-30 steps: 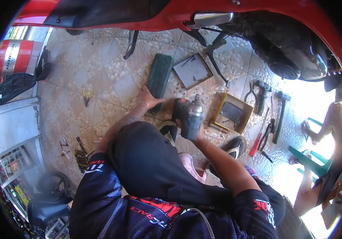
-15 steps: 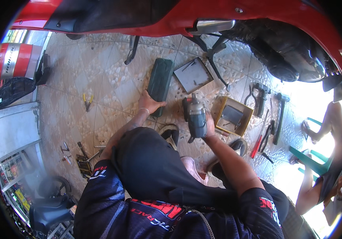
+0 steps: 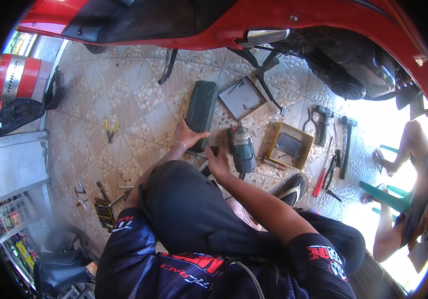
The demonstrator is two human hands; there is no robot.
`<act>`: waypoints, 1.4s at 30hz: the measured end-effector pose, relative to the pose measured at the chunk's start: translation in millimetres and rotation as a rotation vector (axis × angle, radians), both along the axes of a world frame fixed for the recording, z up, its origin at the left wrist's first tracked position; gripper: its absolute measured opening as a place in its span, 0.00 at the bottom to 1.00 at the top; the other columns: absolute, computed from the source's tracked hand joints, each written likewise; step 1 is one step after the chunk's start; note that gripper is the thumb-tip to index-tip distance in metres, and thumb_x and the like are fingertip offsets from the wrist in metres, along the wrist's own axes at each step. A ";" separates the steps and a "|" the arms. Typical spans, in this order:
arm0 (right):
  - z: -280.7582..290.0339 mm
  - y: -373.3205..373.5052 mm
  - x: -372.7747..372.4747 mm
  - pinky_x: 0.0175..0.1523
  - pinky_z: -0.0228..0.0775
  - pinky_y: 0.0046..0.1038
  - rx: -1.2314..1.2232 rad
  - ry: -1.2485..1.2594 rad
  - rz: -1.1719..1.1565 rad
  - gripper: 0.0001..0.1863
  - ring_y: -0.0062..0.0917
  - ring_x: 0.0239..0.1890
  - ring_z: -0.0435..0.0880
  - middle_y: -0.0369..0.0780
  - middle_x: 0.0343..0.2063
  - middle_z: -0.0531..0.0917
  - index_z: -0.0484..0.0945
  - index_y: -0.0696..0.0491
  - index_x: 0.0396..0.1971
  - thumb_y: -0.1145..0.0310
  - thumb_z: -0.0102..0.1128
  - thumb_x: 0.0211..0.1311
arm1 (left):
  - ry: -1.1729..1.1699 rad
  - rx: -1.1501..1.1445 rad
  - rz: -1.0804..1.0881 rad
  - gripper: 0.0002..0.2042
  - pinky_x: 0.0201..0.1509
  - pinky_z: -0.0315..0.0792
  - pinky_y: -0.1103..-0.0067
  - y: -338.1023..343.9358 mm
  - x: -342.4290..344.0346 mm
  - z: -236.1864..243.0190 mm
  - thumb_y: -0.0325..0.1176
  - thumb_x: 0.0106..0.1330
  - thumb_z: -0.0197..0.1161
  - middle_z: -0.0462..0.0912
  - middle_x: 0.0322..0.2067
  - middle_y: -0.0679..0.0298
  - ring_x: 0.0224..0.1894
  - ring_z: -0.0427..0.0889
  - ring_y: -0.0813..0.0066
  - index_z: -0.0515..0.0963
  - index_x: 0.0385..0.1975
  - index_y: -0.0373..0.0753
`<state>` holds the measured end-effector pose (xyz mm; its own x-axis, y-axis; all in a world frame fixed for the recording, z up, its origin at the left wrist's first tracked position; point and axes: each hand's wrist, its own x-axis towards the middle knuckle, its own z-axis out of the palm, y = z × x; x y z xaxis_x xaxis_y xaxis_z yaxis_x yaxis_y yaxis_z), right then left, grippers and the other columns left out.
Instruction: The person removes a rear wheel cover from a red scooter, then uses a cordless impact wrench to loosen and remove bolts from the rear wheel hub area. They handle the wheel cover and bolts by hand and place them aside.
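A long dark green case (image 3: 202, 112) lies on the tiled floor in front of me. My left hand (image 3: 187, 135) grips its near end, with the thumb across the top and the fingers at the left side. Just short of that end is my right hand (image 3: 217, 162), fingers apart and holding nothing. To its right a grey and black power tool (image 3: 244, 152), apparently an impact wrench, rests on the floor, untouched.
Beyond lies a shallow metal tray (image 3: 243, 99); a yellow box (image 3: 293, 162) holds a dark part. Hammers (image 3: 349, 149), pliers and a red-handled screwdriver (image 3: 319, 184) lie at right. A red motorcycle (image 3: 214, 25) stands ahead on its stand. Another person (image 3: 413, 179) sits at right.
My right hand has let go of the power tool, leaving it on the floor, and has moved left toward the near end of the green case. My left hand remains on the case.
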<state>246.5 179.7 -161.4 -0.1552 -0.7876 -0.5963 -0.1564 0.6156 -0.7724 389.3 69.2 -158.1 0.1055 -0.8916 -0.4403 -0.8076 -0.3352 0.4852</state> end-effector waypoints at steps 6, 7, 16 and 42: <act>-27.4 -30.7 22.9 0.46 0.74 0.32 0.038 -0.430 -0.133 0.22 0.27 0.45 0.82 0.39 0.43 0.83 0.76 0.59 0.52 0.63 0.67 0.63 | 0.045 0.034 -0.019 0.60 0.61 0.73 0.63 3.6 15.4 11.6 0.65 0.32 0.82 0.75 0.55 0.36 0.58 0.77 0.45 0.63 0.58 0.22; -27.0 -28.5 21.6 0.44 0.74 0.31 0.138 -0.433 -0.145 0.22 0.26 0.45 0.82 0.38 0.43 0.83 0.75 0.59 0.53 0.66 0.68 0.62 | 0.054 0.036 -0.019 0.60 0.61 0.73 0.63 5.6 17.5 11.6 0.65 0.32 0.82 0.75 0.54 0.36 0.58 0.77 0.45 0.63 0.58 0.22; -26.6 -32.7 24.1 0.38 0.74 0.27 0.133 -0.244 -0.209 0.30 0.27 0.35 0.83 0.44 0.38 0.83 0.72 0.66 0.51 0.66 0.70 0.50 | 0.031 0.005 -0.047 0.59 0.60 0.74 0.64 19.2 28.5 -4.7 0.66 0.36 0.80 0.76 0.54 0.39 0.57 0.78 0.47 0.62 0.61 0.27; 12.5 -208.3 39.2 0.57 0.75 0.40 0.295 0.098 -0.390 0.50 0.46 0.58 0.80 0.55 0.57 0.77 0.66 0.66 0.61 0.50 0.79 0.44 | 0.028 0.053 -0.157 0.51 0.59 0.74 0.59 21.9 31.7 -27.1 0.56 0.52 0.75 0.72 0.58 0.40 0.57 0.77 0.42 0.55 0.68 0.33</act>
<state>285.8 -28.6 -148.9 -0.4712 -0.4597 -0.7527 0.0655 0.8328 -0.5497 420.9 91.1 -185.2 -0.0463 -0.8717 -0.4878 -0.8383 -0.2316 0.4935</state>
